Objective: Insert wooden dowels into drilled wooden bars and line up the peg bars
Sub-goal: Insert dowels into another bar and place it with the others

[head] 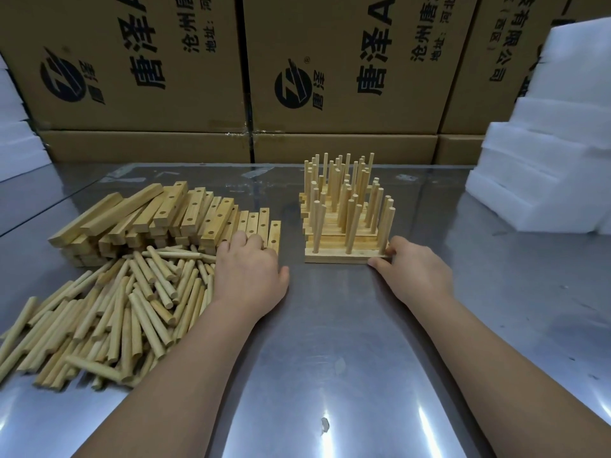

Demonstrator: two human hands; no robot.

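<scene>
A: Right hand (413,272)?
B: At the right end of the front peg bar (344,258). The thumb lies along the near edge and the fingers curl round behind the end, a light pinch. My guess is it's squaring that bar against the row.

A: The row?
B: Finished peg bars (340,209), right of centre, packed side by side with dowels upright. The further bars look stacked higher. Kept tight, probably so the ends line up.

A: Left hand (248,272)?
B: Knuckles up, fingers bent down onto the near ends of the drilled bars (185,216). Can't tell whether it has closed round one or only rests there. Looks set to draw the next blank.

A: Stock?
B: Bars are heaped on the left, holes up. Loose dowels (115,309) are piled just in front, touching the stack. Both sit on the left hand's side and the finished work on the right.

A: Surface?
B: Steel tabletop (330,358), scuffed, with glare. One small wood chip (325,426) at the near edge.

A: Room?
B: Printed cartons (148,61) stacked behind the table. White foam blocks (545,143) stepped up on the right, more at the far left.
</scene>
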